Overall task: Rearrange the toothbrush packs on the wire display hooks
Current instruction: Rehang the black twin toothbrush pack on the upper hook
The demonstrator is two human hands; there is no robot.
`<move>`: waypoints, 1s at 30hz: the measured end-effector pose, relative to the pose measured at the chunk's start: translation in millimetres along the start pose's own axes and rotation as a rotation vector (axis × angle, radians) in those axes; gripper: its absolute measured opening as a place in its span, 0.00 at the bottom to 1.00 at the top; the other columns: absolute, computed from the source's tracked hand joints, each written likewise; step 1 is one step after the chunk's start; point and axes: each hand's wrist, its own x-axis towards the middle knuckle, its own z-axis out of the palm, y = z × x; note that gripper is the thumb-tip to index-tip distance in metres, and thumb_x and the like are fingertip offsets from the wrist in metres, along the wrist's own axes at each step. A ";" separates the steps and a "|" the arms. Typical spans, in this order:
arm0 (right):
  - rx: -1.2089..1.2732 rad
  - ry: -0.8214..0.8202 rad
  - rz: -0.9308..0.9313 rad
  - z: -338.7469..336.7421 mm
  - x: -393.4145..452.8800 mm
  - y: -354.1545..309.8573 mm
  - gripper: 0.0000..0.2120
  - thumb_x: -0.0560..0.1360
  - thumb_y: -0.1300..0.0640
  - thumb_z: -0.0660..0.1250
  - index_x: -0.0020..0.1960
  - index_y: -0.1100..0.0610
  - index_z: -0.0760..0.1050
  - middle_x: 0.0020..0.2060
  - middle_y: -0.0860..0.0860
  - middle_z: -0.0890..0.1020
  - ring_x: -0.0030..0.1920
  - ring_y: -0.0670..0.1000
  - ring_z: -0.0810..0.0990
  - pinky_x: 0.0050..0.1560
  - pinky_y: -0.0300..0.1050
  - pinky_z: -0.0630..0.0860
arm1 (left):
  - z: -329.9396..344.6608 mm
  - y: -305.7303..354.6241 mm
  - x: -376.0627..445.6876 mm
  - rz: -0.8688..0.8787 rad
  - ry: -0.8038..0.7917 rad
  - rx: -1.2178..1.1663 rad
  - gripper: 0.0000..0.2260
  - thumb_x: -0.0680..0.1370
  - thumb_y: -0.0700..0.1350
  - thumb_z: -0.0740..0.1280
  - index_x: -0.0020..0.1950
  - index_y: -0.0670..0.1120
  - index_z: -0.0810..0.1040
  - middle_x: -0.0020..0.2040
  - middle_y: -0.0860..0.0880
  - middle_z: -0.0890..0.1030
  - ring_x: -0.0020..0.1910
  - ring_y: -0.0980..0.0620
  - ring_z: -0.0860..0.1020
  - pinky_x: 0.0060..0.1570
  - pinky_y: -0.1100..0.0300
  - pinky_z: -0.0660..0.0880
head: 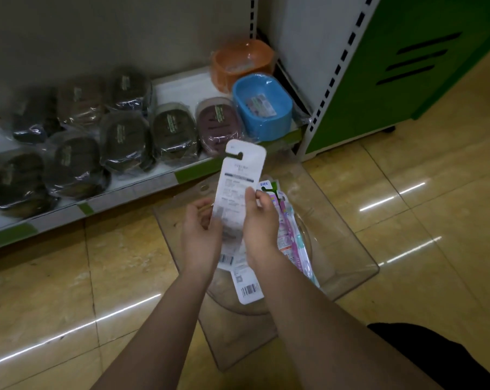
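I hold a tall white toothbrush pack (239, 178) upright above the floor, its printed back towards me and its hang hole at the top. My left hand (200, 232) curls round its left edge. My right hand (259, 220) pinches its right edge with thumb and fingers. Behind and under my right hand lie more toothbrush packs (291, 237), pink and teal, fanned out. Another white pack (248, 285) with a barcode sticks out below my wrists. No wire hooks are in view.
A clear plastic tray (348, 249) lies on the tiled floor under the packs. A low shelf (103, 198) at the left carries several wrapped dark soap dishes, plus a blue tub (262, 108) and an orange tub (242, 61). A green panel (407, 66) stands at the right.
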 end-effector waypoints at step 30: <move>0.302 -0.139 -0.127 -154.7 -296.0 -491.2 0.08 0.77 0.51 0.65 0.44 0.56 0.75 0.46 0.53 0.84 0.47 0.52 0.84 0.49 0.52 0.80 | -114.2 513.6 -253.2 0.408 -0.265 0.161 0.35 0.65 0.42 0.79 0.65 0.61 0.67 0.60 0.57 0.76 0.59 0.57 0.74 0.52 0.61 0.74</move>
